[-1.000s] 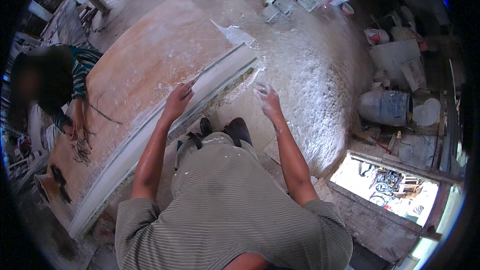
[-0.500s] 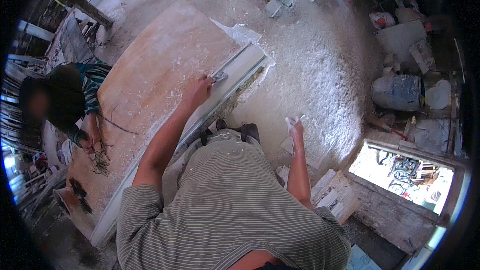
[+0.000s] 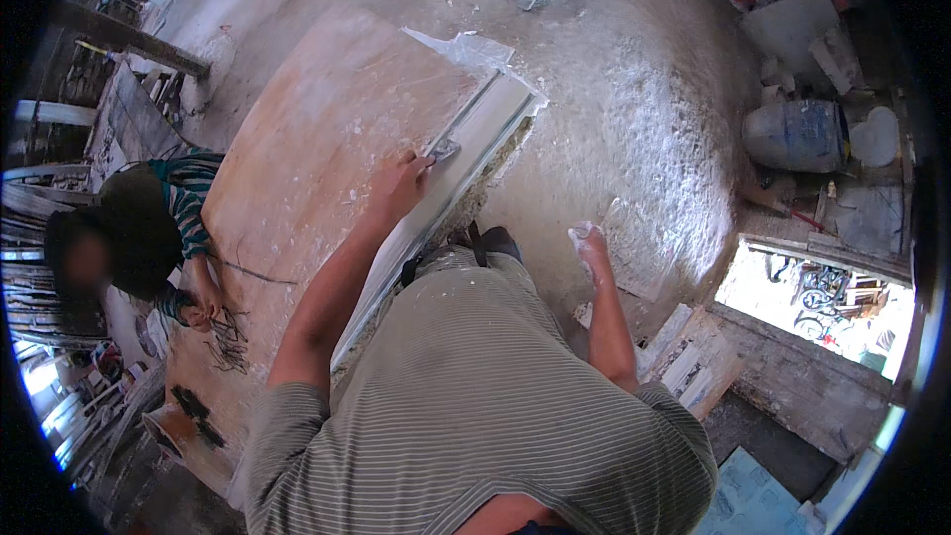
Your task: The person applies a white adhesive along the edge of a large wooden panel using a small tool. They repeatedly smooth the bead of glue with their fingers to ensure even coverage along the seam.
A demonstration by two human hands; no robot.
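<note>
From where I stand, the left hand [image 3: 399, 186] has its fingers closed around a small flat scraper [image 3: 446, 150], whose blade appears to rest on the long pale strip [image 3: 485, 134] that runs along the near edge of the counter [image 3: 327, 99]. The right hand [image 3: 589, 243] hangs out to the side, well apart from the strip, fingers curled and whitened; whether anything sits inside that curl I can't tell. My worry is the blade: should it tip onto a corner, or be pressed too hard, it could gouge the strip or chip one of its narrow edges. White crumbs [image 3: 357, 124] lie scattered on the counter just beside it, and any that got caught under the metal might drag a scratch along the face. With just one hand near the strip, a hard shove could nudge it if it isn't well fixed, which I can't judge from here. The ragged white sheet [image 3: 480, 50] at the far end might snag the scraper if a stroke ran past the end. On the left, a co-worker's hands [image 3: 201, 312] are at a tangle of dark wires [image 3: 230, 342]; a careless sweep of the left elbow could catch the stray ends.
</note>
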